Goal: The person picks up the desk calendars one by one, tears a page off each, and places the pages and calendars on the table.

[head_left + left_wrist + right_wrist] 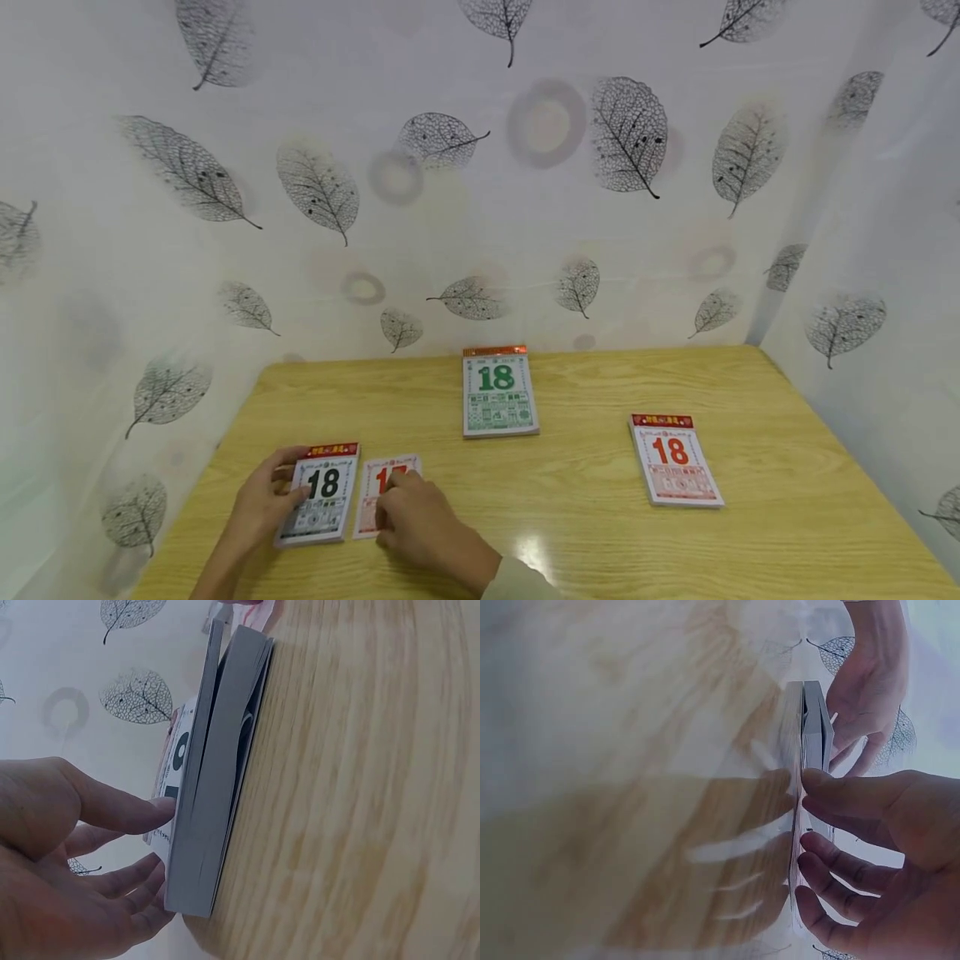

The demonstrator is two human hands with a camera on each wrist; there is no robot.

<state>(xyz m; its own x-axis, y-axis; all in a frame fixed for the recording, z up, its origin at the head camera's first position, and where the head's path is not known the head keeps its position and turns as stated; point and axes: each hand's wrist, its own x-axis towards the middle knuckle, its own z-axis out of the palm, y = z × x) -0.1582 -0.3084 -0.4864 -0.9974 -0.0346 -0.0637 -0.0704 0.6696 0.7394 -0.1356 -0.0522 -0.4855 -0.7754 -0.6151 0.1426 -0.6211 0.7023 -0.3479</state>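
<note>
At the front left of the table, a tear-off calendar (322,500) with a black 18 and a red header lies flat. My left hand (264,500) holds it, thumb on its face and fingers along its left side; the left wrist view shows the thick grey edge of its pages (214,780), slightly parted. Just right of it lies a loose calendar sheet (367,504) with a red 17, partly covered by my right hand (423,517). In the right wrist view, that hand's fingertips (810,841) touch the sheet, spread and loosely bent.
A larger calendar (500,408) with a green 18 lies at the back middle of the wood-grain table (585,508). Another calendar (677,467) with a red 18 lies to the right. Behind the table hangs a leaf-patterned curtain (480,225).
</note>
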